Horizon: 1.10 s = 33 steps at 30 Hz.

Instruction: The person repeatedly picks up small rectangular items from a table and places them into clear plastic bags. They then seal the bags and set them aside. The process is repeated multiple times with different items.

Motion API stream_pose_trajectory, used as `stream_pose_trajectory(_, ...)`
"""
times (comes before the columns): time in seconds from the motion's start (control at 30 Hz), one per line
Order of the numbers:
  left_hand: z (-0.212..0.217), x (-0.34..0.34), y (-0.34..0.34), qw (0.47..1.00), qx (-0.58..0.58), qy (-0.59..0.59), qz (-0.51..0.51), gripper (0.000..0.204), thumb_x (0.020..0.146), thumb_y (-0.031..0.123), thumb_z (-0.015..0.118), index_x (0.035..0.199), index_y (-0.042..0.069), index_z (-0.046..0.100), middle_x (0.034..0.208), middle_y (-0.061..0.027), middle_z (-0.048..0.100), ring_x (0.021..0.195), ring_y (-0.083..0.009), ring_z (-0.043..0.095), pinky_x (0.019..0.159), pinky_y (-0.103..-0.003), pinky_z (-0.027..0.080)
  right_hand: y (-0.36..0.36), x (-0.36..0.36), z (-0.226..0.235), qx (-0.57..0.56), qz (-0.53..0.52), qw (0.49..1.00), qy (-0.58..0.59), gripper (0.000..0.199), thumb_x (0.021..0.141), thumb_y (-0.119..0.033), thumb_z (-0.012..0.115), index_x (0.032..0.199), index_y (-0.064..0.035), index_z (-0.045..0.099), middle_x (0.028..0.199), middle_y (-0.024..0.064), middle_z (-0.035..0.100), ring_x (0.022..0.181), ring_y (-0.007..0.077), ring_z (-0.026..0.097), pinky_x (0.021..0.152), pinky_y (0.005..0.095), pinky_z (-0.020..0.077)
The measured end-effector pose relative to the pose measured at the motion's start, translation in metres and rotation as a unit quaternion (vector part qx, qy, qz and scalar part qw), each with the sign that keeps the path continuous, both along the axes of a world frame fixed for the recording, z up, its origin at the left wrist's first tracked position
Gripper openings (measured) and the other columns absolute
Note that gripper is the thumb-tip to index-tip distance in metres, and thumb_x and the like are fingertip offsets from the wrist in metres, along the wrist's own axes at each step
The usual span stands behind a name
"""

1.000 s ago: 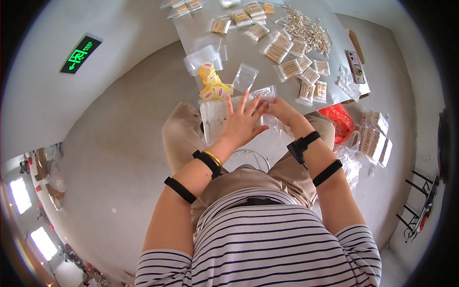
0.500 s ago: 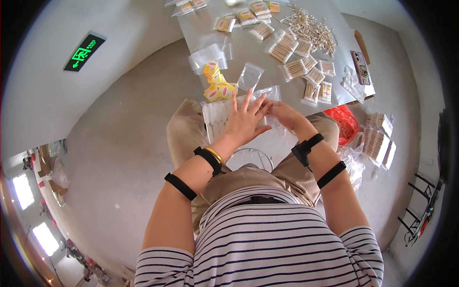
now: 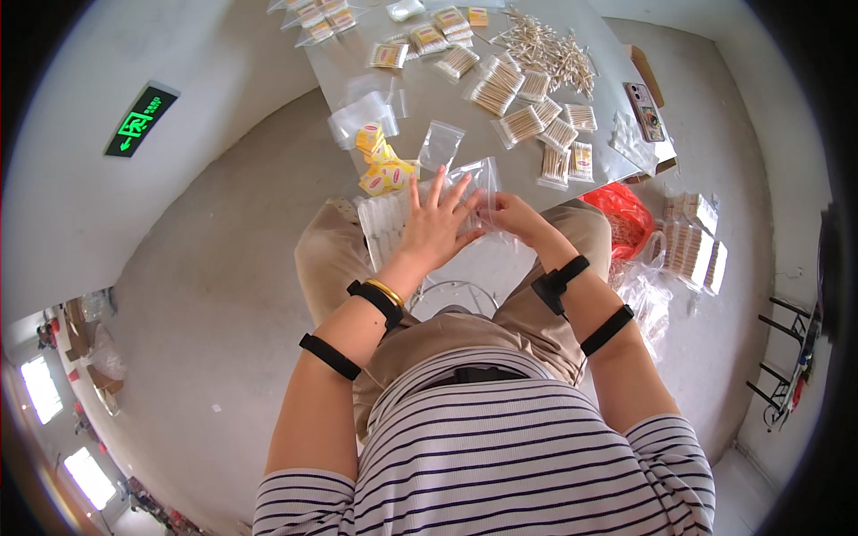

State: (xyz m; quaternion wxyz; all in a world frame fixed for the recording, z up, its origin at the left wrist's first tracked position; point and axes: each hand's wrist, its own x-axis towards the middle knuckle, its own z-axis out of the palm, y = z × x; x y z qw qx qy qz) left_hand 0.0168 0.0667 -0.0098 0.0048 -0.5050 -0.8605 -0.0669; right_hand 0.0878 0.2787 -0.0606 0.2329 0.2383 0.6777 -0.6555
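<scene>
At the near edge of the table, my left hand (image 3: pixel 433 225) lies with fingers spread over a clear plastic bag (image 3: pixel 483 174) and a white, ribbed plastic-wrapped bundle (image 3: pixel 380 223). My right hand (image 3: pixel 516 218) has its fingers closed on the right side of that bag; the fingertips are partly hidden. Just beyond my left fingertips rests another small clear zip bag (image 3: pixel 441 146). Left of it are scattered yellow-and-white cards (image 3: pixel 386 170), with a stack of clear bags (image 3: pixel 362 121) behind them.
Bundles of bagged cotton swabs (image 3: pixel 497 85) and a loose swab heap (image 3: pixel 545 54) cover the table's right half. A phone (image 3: pixel 644 112) lies by the right edge. On the floor stand a red plastic bag (image 3: pixel 618 214) and stacked swab packs (image 3: pixel 693 241).
The whole view has shifted, so the table and its things appear further left. Both hands keep nearly the same pose over the bag.
</scene>
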Motion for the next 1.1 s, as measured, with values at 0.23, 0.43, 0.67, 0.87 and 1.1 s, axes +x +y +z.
stream_pose_trajectory(0.23,0.001,0.000,-0.004,1.000,0.008,-0.014,-0.001,0.073,0.099,0.066,0.051,0.161,0.028,0.039,0.168,-0.0041,0.033,0.157,-0.0383,0.023,0.118,-0.075,0.017,-0.005,-0.012,0.030,-0.034,0.100,0.994,-0.027,0.039,0.104,-0.034,0.064,0.121,0.0008,0.070,0.113,0.0053,0.071,0.098,0.0139,0.065,0.094,0.0316,0.0506)
stream_pose_trajectory(0.43,-0.004,-0.002,-0.002,0.999,0.033,0.000,-0.005,0.060,0.101,0.053,0.057,0.155,0.029,0.050,0.167,-0.0030,0.036,0.157,-0.0381,0.024,0.119,-0.075,0.016,0.010,-0.001,-0.005,-0.158,0.089,0.983,0.020,0.045,0.108,-0.029,0.059,0.139,0.0030,0.061,0.137,0.0096,0.065,0.129,0.0156,0.057,0.113,0.0317,0.0420)
stream_pose_trajectory(0.67,-0.003,-0.002,-0.001,0.998,0.043,-0.038,0.009,0.054,0.098,0.048,0.063,0.148,0.028,0.059,0.164,-0.0007,0.041,0.157,-0.0362,0.026,0.120,-0.075,0.014,0.009,0.005,0.006,-0.197,-0.007,0.980,-0.019,0.041,0.109,-0.028,0.057,0.136,0.0023,0.063,0.132,0.0107,0.069,0.119,0.0170,0.065,0.104,0.0319,0.0477)
stream_pose_trajectory(0.87,-0.001,-0.001,-0.004,0.998,0.036,-0.040,0.014,0.063,0.096,0.051,0.065,0.154,0.028,0.053,0.165,0.0005,0.039,0.158,-0.0350,0.024,0.121,-0.074,0.015,0.025,0.010,0.035,-0.205,-0.034,0.978,-0.020,0.031,0.106,-0.023,0.062,0.123,0.0019,0.070,0.112,0.0096,0.075,0.104,0.0161,0.070,0.094,0.0306,0.0524)
stream_pose_trajectory(1.1,0.001,-0.001,0.000,0.999,0.039,-0.031,0.013,0.078,0.095,0.056,0.065,0.162,0.024,0.039,0.168,0.0020,0.034,0.159,-0.0339,0.022,0.122,-0.073,0.016,0.040,0.023,0.040,-0.080,-0.048,0.995,0.027,0.019,0.100,-0.015,0.071,0.105,0.0030,0.073,0.096,0.0087,0.075,0.090,0.0153,0.071,0.084,0.0293,0.0553)
